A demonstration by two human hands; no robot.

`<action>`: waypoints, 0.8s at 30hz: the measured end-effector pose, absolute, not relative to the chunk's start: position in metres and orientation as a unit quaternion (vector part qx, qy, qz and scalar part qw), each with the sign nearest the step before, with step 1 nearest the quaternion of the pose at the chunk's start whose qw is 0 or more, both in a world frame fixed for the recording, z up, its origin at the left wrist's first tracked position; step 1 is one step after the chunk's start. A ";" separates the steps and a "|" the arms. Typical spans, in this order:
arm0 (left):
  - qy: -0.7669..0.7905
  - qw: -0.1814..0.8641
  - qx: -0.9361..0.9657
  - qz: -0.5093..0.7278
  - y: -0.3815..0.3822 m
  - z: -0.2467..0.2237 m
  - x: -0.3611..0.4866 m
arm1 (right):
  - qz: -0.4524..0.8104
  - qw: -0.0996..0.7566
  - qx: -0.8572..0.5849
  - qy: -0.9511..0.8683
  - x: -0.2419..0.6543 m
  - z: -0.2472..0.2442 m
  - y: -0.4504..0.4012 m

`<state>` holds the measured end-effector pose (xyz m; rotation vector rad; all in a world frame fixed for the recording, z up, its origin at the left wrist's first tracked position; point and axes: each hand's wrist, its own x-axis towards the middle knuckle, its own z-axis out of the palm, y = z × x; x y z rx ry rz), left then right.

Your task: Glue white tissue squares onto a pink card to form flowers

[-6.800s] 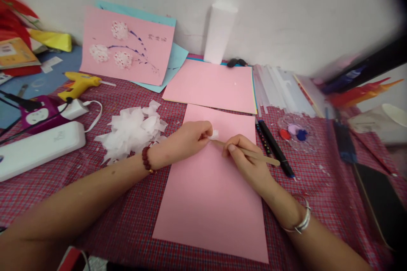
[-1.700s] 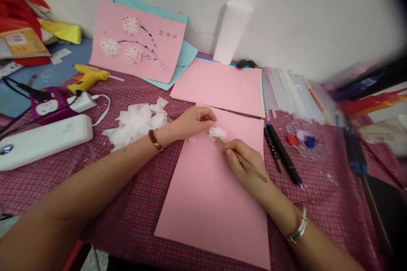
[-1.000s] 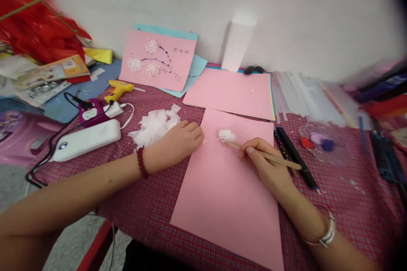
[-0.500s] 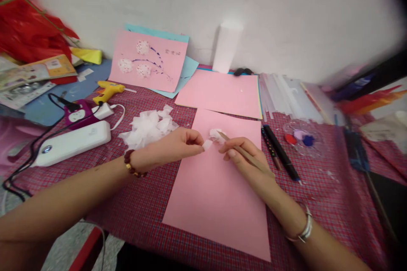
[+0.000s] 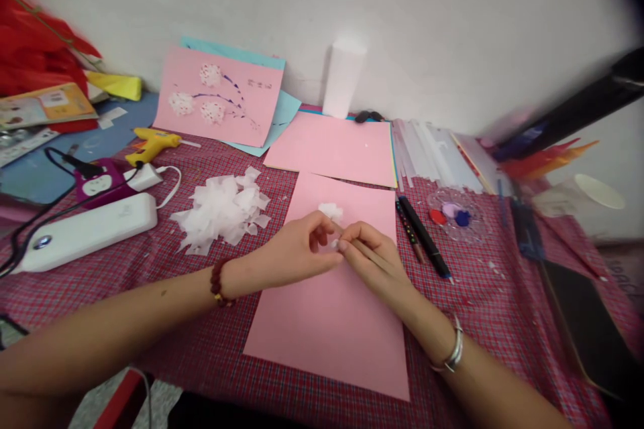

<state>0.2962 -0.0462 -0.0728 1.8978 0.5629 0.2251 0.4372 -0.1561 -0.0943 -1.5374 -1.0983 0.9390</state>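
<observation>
Our right hand (image 5: 378,267) grips the stick (image 5: 371,254), paper scrap (image 5: 335,244) at its fingertips; our left hand (image 5: 289,251) curls half-open alongside, over the pink sheet (image 5: 335,328).

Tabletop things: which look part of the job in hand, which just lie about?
Likely in the job:
wooden stick, in the right hand
pink sheet under it
white tissue scraps

Likely just lying about:
yellow glue gun
black marker
paint palette

Matt pink paper sheet (image 5: 332,322), crumpled white tissue (image 5: 221,211), glossy yellow plastic glue gun (image 5: 153,145), checked cloth (image 5: 201,322).
</observation>
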 end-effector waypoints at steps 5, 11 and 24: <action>0.257 0.543 0.794 0.087 -0.032 -0.066 0.300 | 0.392 0.492 -0.637 -0.447 0.440 -0.094 -0.157; 0.262 0.563 0.782 0.044 -0.017 -0.064 0.302 | 0.378 0.525 -0.620 -0.444 0.443 -0.096 -0.155; 0.271 0.640 0.707 0.127 0.017 -0.063 0.297 | 0.381 0.554 -0.601 -0.432 0.465 -0.111 -0.157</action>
